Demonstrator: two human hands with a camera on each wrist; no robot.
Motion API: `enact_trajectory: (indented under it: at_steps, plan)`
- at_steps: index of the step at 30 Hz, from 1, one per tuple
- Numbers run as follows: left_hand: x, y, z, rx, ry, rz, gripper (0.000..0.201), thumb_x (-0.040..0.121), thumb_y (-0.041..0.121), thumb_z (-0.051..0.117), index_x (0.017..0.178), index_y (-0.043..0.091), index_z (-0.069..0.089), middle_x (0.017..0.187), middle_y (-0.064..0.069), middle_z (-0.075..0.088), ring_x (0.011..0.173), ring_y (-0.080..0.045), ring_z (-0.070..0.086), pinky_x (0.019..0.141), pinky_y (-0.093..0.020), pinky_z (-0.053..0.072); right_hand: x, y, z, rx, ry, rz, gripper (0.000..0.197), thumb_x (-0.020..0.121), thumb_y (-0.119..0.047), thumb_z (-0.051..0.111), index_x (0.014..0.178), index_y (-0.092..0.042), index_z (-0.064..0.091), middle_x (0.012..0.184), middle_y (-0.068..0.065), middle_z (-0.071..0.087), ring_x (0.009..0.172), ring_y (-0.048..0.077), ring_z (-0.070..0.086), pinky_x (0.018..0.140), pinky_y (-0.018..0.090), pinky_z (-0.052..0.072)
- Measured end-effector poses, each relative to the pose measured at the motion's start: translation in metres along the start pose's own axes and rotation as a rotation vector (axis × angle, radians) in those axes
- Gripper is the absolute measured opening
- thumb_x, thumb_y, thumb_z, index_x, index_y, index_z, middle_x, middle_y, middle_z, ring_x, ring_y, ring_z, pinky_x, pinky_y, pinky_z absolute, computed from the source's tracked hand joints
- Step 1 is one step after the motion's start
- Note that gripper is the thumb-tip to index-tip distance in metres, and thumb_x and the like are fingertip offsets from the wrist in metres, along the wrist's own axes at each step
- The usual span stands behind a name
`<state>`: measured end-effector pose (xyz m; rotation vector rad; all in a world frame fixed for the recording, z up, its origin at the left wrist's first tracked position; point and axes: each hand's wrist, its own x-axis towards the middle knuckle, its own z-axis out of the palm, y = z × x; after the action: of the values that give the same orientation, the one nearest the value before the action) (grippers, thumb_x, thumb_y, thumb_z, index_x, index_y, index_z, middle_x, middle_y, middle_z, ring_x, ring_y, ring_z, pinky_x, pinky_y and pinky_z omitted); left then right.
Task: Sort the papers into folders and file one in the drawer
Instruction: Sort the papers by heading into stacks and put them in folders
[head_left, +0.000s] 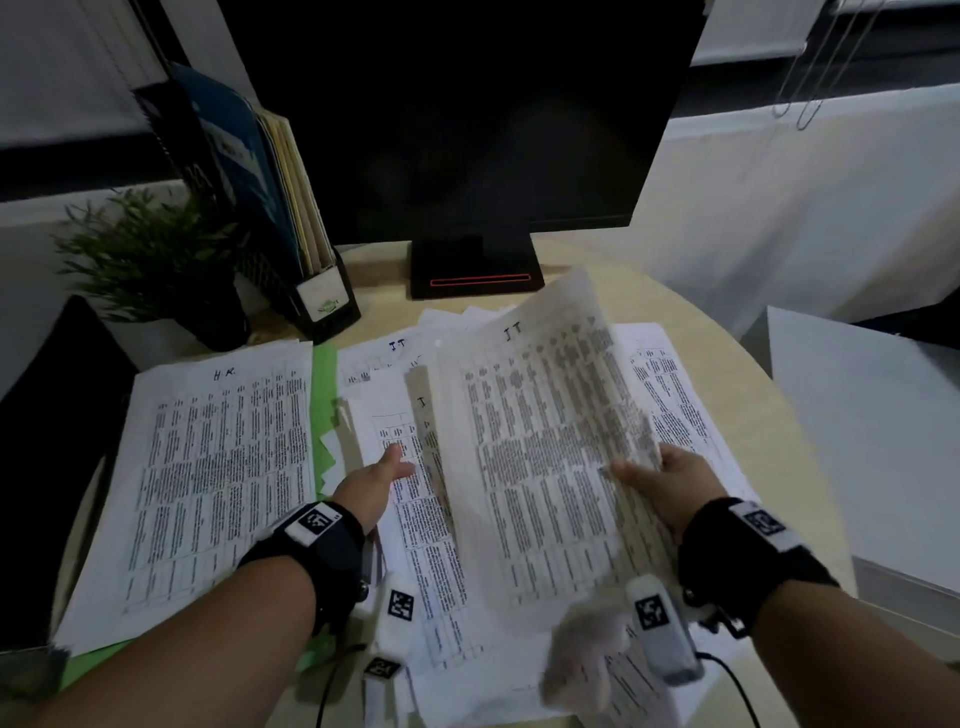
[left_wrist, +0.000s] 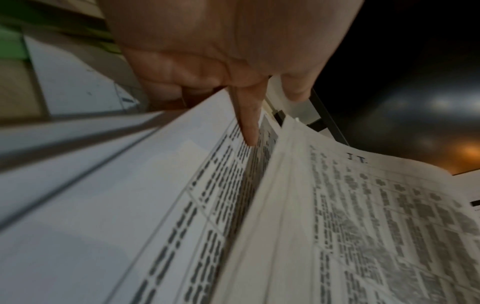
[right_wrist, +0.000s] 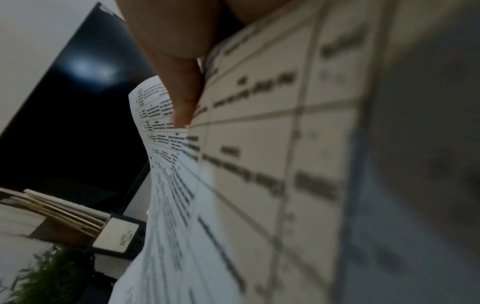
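Right hand: your right hand (head_left: 670, 483) pinches the lifted sheet (head_left: 545, 441) at its right edge, thumb on the printed face; the other fingers sit behind the paper, so you cannot tell how they lie. The sheet is tilted up off the pile, probably so you can read its "IT" heading.
Left hand: your left hand (head_left: 376, 480) lies with straight fingers on the loose pile (head_left: 415, 519) at 6 o'clock, apparently to stop it sliding. The wrist view shows the forefinger (left_wrist: 248, 121) pressing the print.
Sorted stack: the sheets headed "HR" (head_left: 218, 467) lie at 9 o'clock on a green folder (head_left: 324, 374).
Unsorted: more "IT" sheets (head_left: 675, 395) lie flat at 3 o'clock.
Background: file holder (head_left: 311, 270) and plant (head_left: 150, 254) at 10 o'clock, monitor (head_left: 467, 114) at 12 o'clock.
Drawer: not visible.
Judgement: sorting is under way; filing is not yet begun.
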<state>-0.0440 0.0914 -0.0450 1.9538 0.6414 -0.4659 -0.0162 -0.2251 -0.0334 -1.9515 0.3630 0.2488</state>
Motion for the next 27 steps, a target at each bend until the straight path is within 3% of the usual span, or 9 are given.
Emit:
enact_trajectory:
  at_steps: [2,5,9,13,15,17,21,24,27]
  plan:
    - [0.0,0.003,0.001,0.006,-0.011,0.002,0.05,0.1,0.048,0.028,0.119,0.021,0.065,0.145,-0.006,0.044,0.133,-0.026,0.038,0.111,-0.036,0.028,-0.004,0.005,0.01,0.013,-0.059,0.05,0.014,0.079,-0.014,0.074,0.068,-0.016,0.066,0.055,-0.002,0.068,0.046,0.008,0.063,0.061,0.027,0.052]
    - [0.001,0.004,0.004,0.014,0.014,0.021,0.044,0.098,0.037,0.044,0.128,0.008,0.057,0.14,-0.009,0.049,0.127,-0.025,0.046,0.105,-0.029,0.033,-0.012,0.004,0.018,0.031,-0.15,0.144,0.015,0.083,-0.02,0.071,0.078,-0.007,0.066,0.06,0.006,0.068,0.05,0.02,0.065,0.055,0.032,0.055]
    - [0.004,0.0,0.007,-0.079,0.084,0.001,0.036,0.09,0.022,0.062,0.12,0.003,0.062,0.125,-0.01,0.06,0.117,-0.024,0.055,0.095,-0.026,0.039,-0.013,0.007,0.017,0.003,-0.188,0.228,0.023,0.082,-0.026,0.072,0.083,-0.004,0.066,0.071,0.014,0.071,0.064,0.032,0.069,0.069,0.05,0.058]
    - [0.003,0.0,0.009,-0.144,0.098,-0.036,0.005,0.082,0.013,0.07,0.083,0.009,0.067,0.105,-0.006,0.062,0.106,-0.022,0.058,0.088,-0.025,0.042,-0.012,0.011,0.012,-0.111,-0.117,0.215,0.015,0.078,-0.02,0.075,0.08,-0.006,0.069,0.068,0.009,0.07,0.062,0.026,0.067,0.06,0.029,0.054]
    - [0.003,-0.001,0.011,-0.123,0.108,-0.033,0.012,0.081,0.012,0.071,0.072,0.011,0.063,0.098,-0.007,0.064,0.103,-0.023,0.06,0.083,-0.024,0.042,-0.01,0.014,0.006,-0.185,-0.035,0.218,0.012,0.079,-0.015,0.073,0.084,-0.005,0.069,0.072,0.01,0.068,0.065,0.023,0.063,0.063,0.026,0.05]
    - [0.001,0.0,0.012,-0.097,0.118,-0.03,0.006,0.083,0.012,0.07,0.08,0.009,0.066,0.105,-0.009,0.065,0.099,-0.021,0.059,0.082,-0.022,0.041,-0.007,0.016,-0.003,-0.264,0.012,0.238,0.016,0.082,-0.016,0.07,0.09,-0.004,0.069,0.081,0.014,0.067,0.073,0.026,0.063,0.069,0.03,0.051]
    - [-0.003,0.001,0.011,-0.013,0.113,-0.006,0.024,0.087,0.014,0.066,0.107,0.0,0.065,0.129,-0.011,0.058,0.114,-0.023,0.055,0.086,-0.022,0.037,-0.005,0.02,-0.024,-0.347,0.068,0.272,0.034,0.086,-0.019,0.067,0.109,0.004,0.064,0.094,0.017,0.065,0.081,0.03,0.062,0.075,0.033,0.05]
    - [-0.002,0.0,0.008,0.085,0.143,0.021,0.017,0.088,0.013,0.063,0.102,0.011,0.054,0.114,-0.012,0.06,0.093,-0.023,0.054,0.079,-0.025,0.04,-0.002,0.025,-0.033,-0.284,0.085,0.252,0.024,0.085,-0.017,0.068,0.1,0.001,0.067,0.084,0.013,0.064,0.07,0.025,0.059,0.07,0.03,0.047]
    - [-0.003,-0.004,0.009,0.099,0.218,0.096,0.045,0.086,0.005,0.063,0.12,0.021,0.039,0.096,-0.003,0.055,0.068,-0.026,0.053,0.058,-0.028,0.044,-0.003,0.025,-0.033,-0.228,0.1,0.212,0.011,0.083,-0.011,0.069,0.091,-0.005,0.066,0.083,0.014,0.066,0.076,0.028,0.063,0.077,0.035,0.052]
